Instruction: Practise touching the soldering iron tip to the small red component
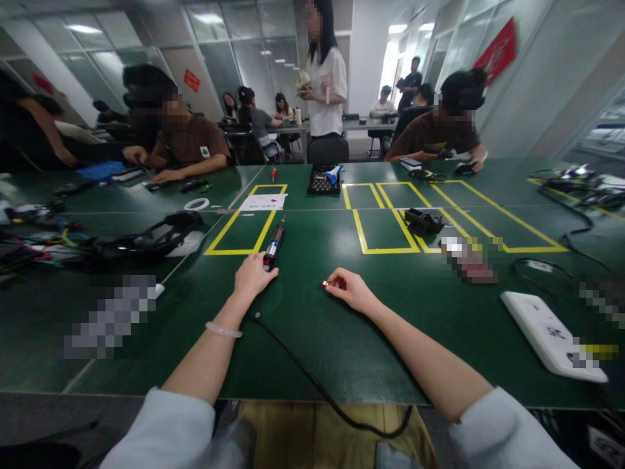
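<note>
My left hand is wrapped around the rear end of a black electric screwdriver, whose tip points away from me across the green table. A black cord runs from near that hand over the table's front edge. To the right, my right hand pinches a small red and silver piece just above or on the tabletop; its exact kind is too small to make out.
Yellow tape outlines mark the green table. A black tray with a blue and white item stands at the back. Tangled cables lie left; a black device and a white power bank-like slab lie right. Several people are around.
</note>
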`<state>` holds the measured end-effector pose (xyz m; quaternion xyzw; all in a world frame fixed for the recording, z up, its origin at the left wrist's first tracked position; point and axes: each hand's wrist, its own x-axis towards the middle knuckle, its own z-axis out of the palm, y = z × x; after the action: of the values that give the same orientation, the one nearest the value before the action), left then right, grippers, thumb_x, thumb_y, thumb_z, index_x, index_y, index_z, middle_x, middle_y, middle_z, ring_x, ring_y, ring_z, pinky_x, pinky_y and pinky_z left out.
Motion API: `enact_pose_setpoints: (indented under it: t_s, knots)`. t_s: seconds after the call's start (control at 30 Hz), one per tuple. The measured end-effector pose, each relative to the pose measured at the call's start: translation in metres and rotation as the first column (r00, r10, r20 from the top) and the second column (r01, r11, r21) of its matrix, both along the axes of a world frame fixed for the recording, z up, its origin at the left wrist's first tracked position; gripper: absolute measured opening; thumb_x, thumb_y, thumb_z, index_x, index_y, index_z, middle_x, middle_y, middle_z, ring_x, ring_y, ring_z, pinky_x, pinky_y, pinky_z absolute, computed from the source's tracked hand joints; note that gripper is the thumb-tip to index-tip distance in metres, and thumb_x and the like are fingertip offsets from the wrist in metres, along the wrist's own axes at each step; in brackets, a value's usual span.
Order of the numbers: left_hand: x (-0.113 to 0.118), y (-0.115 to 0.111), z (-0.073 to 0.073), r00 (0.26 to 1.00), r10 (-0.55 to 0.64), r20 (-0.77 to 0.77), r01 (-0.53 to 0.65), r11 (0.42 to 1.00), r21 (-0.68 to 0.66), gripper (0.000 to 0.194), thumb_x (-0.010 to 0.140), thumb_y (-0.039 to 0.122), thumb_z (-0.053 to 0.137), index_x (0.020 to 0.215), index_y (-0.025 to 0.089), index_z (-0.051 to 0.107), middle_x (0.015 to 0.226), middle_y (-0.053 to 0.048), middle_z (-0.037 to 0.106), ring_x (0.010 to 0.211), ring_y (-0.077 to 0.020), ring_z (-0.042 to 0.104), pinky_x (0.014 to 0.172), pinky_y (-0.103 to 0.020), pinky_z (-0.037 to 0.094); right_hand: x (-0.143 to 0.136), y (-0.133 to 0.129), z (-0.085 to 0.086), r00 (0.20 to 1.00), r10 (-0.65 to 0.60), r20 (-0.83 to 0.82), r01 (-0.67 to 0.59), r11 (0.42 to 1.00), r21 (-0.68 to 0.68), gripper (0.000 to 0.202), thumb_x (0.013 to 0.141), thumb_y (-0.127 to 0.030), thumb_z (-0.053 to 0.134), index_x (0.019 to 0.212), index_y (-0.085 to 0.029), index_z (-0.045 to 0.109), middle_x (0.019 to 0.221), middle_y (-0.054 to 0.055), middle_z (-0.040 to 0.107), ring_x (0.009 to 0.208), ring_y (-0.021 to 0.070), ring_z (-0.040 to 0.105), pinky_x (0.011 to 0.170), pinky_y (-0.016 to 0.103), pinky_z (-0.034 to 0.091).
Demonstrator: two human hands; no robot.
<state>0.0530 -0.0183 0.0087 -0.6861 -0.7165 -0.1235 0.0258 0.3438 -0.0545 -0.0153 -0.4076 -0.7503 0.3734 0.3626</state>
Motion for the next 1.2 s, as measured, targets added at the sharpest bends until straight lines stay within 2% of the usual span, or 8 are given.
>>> enact_pose_setpoints:
  t_s: [0.13,0.27,0.37,0.47,0.77,0.9,1.03,1.2]
  knots:
    - [0.036,-0.012,-0.004,0.982,-0.183,0.051,0.183,0.983,0.012,0.054,0.078,0.045,0.061,0.125,0.018,0.054,0.121,-0.01,0.058,0.109,-0.0255,0.057,0.09,-0.034,0.048,0.0,0.001,-0.001,0.999,0.006,-0.046,-0.005,1.0,0.009,0.013,0.083,-0.025,0.062,0.091,-0.017,0.057,0.07,-0.004,0.053,0.06,0.0101,0.047,0.057,0.022,0.037]
    - [0.071,-0.028,-0.007,0.932,-0.344,0.116,0.342,0.939,0.036,0.057,0.079,0.043,0.064,0.129,0.018,0.05,0.122,-0.01,0.056,0.112,-0.0252,0.055,0.095,-0.035,0.046,0.0,0.0,-0.001,0.999,0.024,-0.043,-0.018,0.991,0.133,0.007,0.085,-0.022,0.059,0.09,-0.018,0.056,0.077,-0.002,0.054,0.063,0.0102,0.047,0.061,0.022,0.038]
    - [0.088,-0.038,-0.007,0.888,-0.437,0.145,0.435,0.899,0.05,0.056,0.081,0.042,0.063,0.13,0.02,0.048,0.123,-0.01,0.056,0.114,-0.0253,0.054,0.095,-0.035,0.046,-0.001,0.0,-0.002,1.0,0.016,0.016,-0.019,0.977,0.212,0.005,0.086,-0.02,0.058,0.084,-0.018,0.055,0.078,-0.001,0.052,0.066,0.0112,0.048,0.063,0.023,0.038]
    - [0.096,-0.044,-0.004,0.861,-0.485,0.155,0.485,0.873,0.041,0.057,0.082,0.042,0.062,0.132,0.02,0.047,0.124,-0.01,0.055,0.114,-0.0257,0.053,0.094,-0.036,0.047,-0.001,0.0,-0.003,0.997,0.005,0.079,-0.024,0.97,0.24,0.006,0.086,-0.019,0.058,0.083,-0.018,0.054,0.079,-0.001,0.05,0.068,0.0119,0.048,0.064,0.023,0.038]
    - [0.098,-0.047,0.0,0.86,-0.497,0.117,0.498,0.867,0.022,0.058,0.083,0.041,0.061,0.134,0.02,0.044,0.126,-0.01,0.053,0.114,-0.0258,0.052,0.091,-0.036,0.048,-0.003,-0.003,-0.002,0.975,-0.006,0.221,-0.06,0.955,0.29,0.004,0.088,-0.017,0.058,0.09,-0.021,0.06,0.089,0.001,0.054,0.079,0.0144,0.053,0.072,0.024,0.041]
    - [0.102,-0.052,0.002,0.867,-0.494,0.061,0.493,0.869,0.034,0.061,0.082,0.043,0.062,0.135,0.02,0.043,0.126,-0.01,0.053,0.112,-0.0255,0.052,0.09,-0.036,0.048,-0.006,-0.004,-0.001,0.98,-0.031,0.197,-0.033,0.948,0.317,0.008,0.088,-0.014,0.056,0.086,-0.019,0.061,0.09,0.003,0.056,0.08,0.015,0.055,0.072,0.025,0.042]
    - [0.108,-0.058,0.003,0.89,-0.456,0.004,0.456,0.889,0.034,0.055,0.086,0.039,0.058,0.135,0.021,0.042,0.125,-0.01,0.052,0.11,-0.0239,0.052,0.092,-0.035,0.046,-0.006,-0.007,-0.001,0.984,-0.026,0.175,-0.033,0.946,0.322,0.011,0.09,-0.017,0.054,0.081,-0.018,0.061,0.087,0.003,0.058,0.081,0.016,0.056,0.073,0.026,0.043]
    - [0.11,-0.057,0.004,0.901,-0.431,-0.051,0.432,0.902,0.018,0.057,0.089,0.038,0.053,0.141,0.019,0.036,0.124,-0.012,0.049,0.109,-0.0238,0.052,0.087,-0.034,0.048,-0.001,-0.01,-0.001,0.988,-0.025,0.151,-0.021,0.955,0.295,0.01,0.091,-0.02,0.054,0.096,-0.02,0.063,0.091,0.003,0.058,0.08,0.0145,0.056,0.074,0.026,0.044]
